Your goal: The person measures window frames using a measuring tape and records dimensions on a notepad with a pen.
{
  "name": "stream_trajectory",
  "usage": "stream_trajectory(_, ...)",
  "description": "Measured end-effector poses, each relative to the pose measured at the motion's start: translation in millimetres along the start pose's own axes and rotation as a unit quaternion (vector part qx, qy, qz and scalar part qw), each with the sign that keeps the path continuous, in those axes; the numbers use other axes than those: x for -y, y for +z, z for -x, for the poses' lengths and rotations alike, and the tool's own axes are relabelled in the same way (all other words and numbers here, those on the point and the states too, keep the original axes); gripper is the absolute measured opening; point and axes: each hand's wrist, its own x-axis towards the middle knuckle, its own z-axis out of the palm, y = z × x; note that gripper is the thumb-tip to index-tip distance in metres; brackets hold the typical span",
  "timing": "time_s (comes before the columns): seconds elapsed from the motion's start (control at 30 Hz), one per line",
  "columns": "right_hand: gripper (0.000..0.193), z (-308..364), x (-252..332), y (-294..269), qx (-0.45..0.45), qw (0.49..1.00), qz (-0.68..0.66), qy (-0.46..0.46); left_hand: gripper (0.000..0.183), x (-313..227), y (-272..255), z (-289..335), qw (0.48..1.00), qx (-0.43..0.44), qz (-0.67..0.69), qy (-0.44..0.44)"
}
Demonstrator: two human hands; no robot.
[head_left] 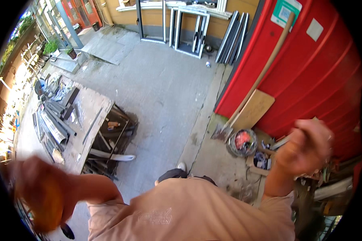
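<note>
My left hand point(36, 180) is raised at the lower left, smeared by motion, its fingers closed around a blurred orange-yellow object point(50, 205) whose kind does not show. A dark rounded piece point(67, 231) appears just below it. Out to the right, my right hand point(303, 148) is lifted in front of the red metal wall point(330, 72). Its fingers look bent but are blurred, and whether anything is in them cannot be made out. Beneath that hand sits a cardboard box point(259, 170) of small dark items.
A worktable point(94, 98) at left carries several metal profiles point(54, 126) and a saw-like tool point(40, 86). Beside the red wall are a long-handled shovel point(265, 66), a board point(253, 108) and a filled bucket point(242, 143). Metal frames point(189, 32) and dark bars point(232, 38) lean at the back.
</note>
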Motion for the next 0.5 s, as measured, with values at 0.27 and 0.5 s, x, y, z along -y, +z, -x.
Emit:
stream_trajectory(0.27, 0.025, 161.3, -81.3, 174.3, 0.319, 0.837, -0.105, 0.432, 0.042, 208.7, -287.0, 177.2, 0.666, -0.495, -0.100, -0.549)
stream_trajectory(0.5, 0.040, 205.5, -159.2, 337.5, 0.407, 0.799, -0.212, 0.389, 0.034, 288.6, -382.1, 282.3, 0.544, -0.569, 0.071, -0.612)
